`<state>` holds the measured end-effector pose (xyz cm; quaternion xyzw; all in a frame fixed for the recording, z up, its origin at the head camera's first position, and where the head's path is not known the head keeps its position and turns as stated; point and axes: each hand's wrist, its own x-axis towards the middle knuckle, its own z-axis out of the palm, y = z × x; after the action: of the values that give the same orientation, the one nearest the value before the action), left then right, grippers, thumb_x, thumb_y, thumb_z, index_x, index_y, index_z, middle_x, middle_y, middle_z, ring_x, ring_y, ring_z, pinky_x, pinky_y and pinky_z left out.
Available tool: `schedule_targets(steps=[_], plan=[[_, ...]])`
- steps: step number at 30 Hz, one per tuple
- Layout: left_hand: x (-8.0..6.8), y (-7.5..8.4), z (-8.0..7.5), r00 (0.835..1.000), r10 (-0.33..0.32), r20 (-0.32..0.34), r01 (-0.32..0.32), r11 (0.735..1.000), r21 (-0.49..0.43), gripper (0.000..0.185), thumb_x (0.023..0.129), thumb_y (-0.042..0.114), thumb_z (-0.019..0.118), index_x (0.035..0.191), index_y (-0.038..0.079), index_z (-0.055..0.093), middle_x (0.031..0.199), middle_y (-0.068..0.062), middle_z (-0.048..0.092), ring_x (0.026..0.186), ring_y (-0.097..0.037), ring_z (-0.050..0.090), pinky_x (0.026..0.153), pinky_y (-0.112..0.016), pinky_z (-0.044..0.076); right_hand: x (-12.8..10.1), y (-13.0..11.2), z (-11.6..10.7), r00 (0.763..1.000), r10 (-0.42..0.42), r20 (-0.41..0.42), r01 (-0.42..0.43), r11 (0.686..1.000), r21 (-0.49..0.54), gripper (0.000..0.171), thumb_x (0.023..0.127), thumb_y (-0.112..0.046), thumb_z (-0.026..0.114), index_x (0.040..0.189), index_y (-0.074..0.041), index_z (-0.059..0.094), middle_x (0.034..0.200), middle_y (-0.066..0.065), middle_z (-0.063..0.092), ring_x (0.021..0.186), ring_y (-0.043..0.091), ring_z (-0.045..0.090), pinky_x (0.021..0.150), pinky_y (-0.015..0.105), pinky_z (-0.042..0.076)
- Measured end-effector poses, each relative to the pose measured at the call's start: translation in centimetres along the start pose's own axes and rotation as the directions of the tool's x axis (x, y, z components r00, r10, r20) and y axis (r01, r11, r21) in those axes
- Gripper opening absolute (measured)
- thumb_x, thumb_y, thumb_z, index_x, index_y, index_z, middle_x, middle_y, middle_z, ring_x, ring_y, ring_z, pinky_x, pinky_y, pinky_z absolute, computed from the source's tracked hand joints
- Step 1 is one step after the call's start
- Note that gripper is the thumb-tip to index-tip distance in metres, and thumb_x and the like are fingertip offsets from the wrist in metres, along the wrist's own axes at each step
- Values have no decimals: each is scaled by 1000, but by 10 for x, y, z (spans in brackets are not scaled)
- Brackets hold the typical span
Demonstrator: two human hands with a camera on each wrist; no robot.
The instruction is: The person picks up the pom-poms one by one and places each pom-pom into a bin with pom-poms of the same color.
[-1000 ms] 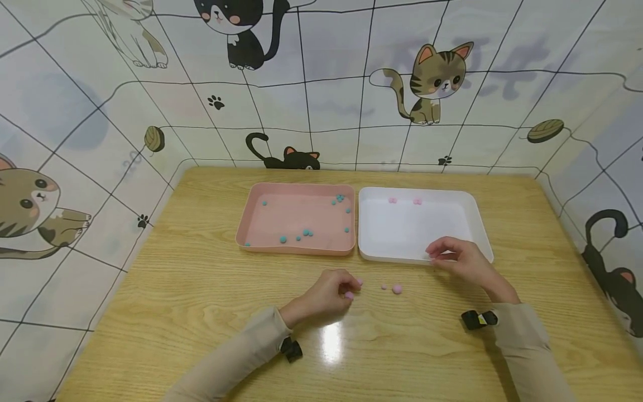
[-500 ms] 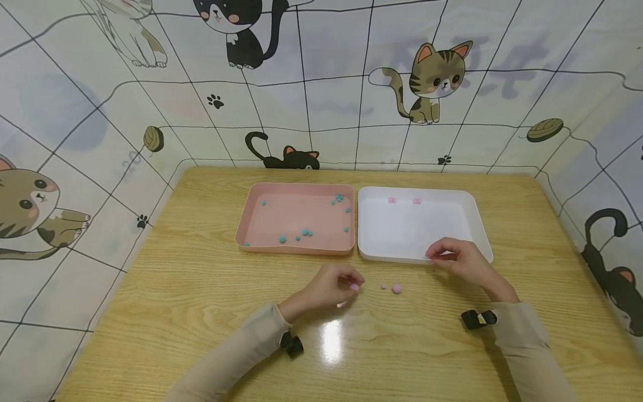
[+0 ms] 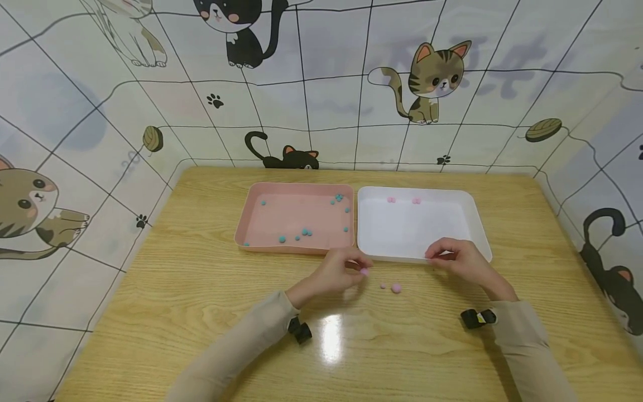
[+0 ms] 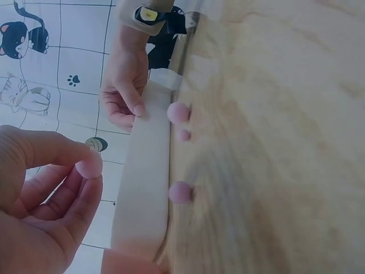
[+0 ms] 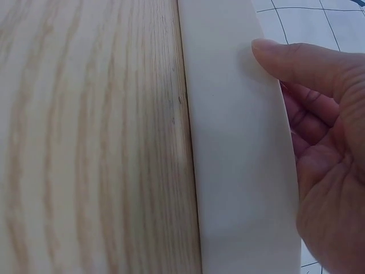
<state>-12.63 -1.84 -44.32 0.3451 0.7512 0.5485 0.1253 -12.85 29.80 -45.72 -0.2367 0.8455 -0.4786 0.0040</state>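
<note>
My left hand (image 3: pixel 358 268) pinches a small pink pom-pom (image 3: pixel 364 271) just above the table, in front of the gap between the two trays. In the left wrist view the pom-pom (image 4: pixel 89 165) sits between the thumb and fingertips of that hand (image 4: pixel 80 177). Two pink pom-poms, one larger (image 3: pixel 396 287) and one tiny (image 3: pixel 383 286), lie on the wood to its right. A third (image 4: pixel 181 192) shows in the left wrist view. My right hand (image 3: pixel 436 255) grips the near rim of the white tray (image 3: pixel 477 223), thumb (image 5: pixel 274 51) on the tray's outer wall (image 5: pixel 239 171).
The white tray holds two pink pom-poms (image 3: pixel 391 199) at its far edge. A pink tray (image 3: pixel 251 212) to its left holds several teal pom-poms (image 3: pixel 283 239). Cat-patterned walls enclose the wooden table (image 3: pixel 176 279) on three sides.
My left hand has lifted a pink pom-pom off the table and carried it forward and right, toward the trays' near edges. The right hand has stayed on the white tray's rim.
</note>
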Motion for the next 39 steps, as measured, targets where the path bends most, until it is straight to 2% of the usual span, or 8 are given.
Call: schedule_targets(steps=[5, 9, 12, 18, 25, 31, 39], plan=[[15, 0, 0, 1000, -19, -15, 18, 999, -35, 15, 83, -8, 65, 98, -9, 66, 99, -18, 66, 91, -27, 63, 81, -25, 51, -1, 0, 0, 1000, -2, -3, 2, 1000, 1, 19, 76, 13, 69, 84, -5, 68, 82, 8, 65, 76, 0, 59, 66, 17, 52], [27, 1, -1, 999, 19, -40, -20, 999, -34, 13, 83, -8, 64, 96, -8, 67, 97, -18, 66, 89, -25, 62, 78, -23, 52, 0, 0, 0, 1000, 1, -2, -1, 1000, -6, 19, 76, 13, 69, 84, -5, 67, 82, 4, 65, 77, 0, 59, 66, 17, 52], [36, 2, -1, 998, 25, -49, -27, 999, -37, 14, 83, -9, 64, 96, -9, 66, 97, -18, 66, 89, -23, 62, 78, -21, 51, 0, -1, 0, 1000, 3, -3, -3, 1000, -12, 19, 76, 12, 69, 85, -5, 67, 83, 5, 65, 77, 0, 59, 66, 17, 52], [54, 5, -3, 998, -10, -67, 6, 998, -60, 17, 84, -5, 65, 100, -11, 65, 101, -18, 65, 92, -20, 62, 81, -21, 50, -1, -2, 0, 1000, 15, -5, -15, 1000, -19, 18, 76, 12, 69, 85, -4, 67, 83, 8, 65, 77, 0, 58, 67, 16, 51], [75, 7, -6, 989, -98, -107, 85, 989, -118, 19, 85, -2, 66, 103, -7, 66, 102, -18, 65, 91, -13, 61, 81, -20, 50, 0, 2, 0, 1000, 13, 1, -13, 1000, -4, 19, 76, 13, 69, 84, -4, 67, 82, 3, 65, 77, 0, 59, 67, 17, 52], [91, 8, -5, 985, -125, -115, 113, 988, -110, 21, 86, 2, 66, 106, -5, 66, 102, -15, 66, 92, -13, 61, 81, -18, 49, 0, 2, -1, 1000, 20, 6, -20, 1000, 1, 16, 78, 11, 68, 85, -3, 67, 83, 9, 65, 77, 2, 59, 68, 17, 52], [110, 7, -1, 978, -165, -128, 152, 983, -105, 20, 86, 4, 67, 105, -1, 68, 101, -12, 67, 93, -13, 62, 78, -17, 50, 0, 2, -1, 1000, 23, 7, -24, 1000, 12, 18, 77, 12, 68, 85, -4, 67, 83, 9, 65, 77, 1, 59, 69, 17, 52]])
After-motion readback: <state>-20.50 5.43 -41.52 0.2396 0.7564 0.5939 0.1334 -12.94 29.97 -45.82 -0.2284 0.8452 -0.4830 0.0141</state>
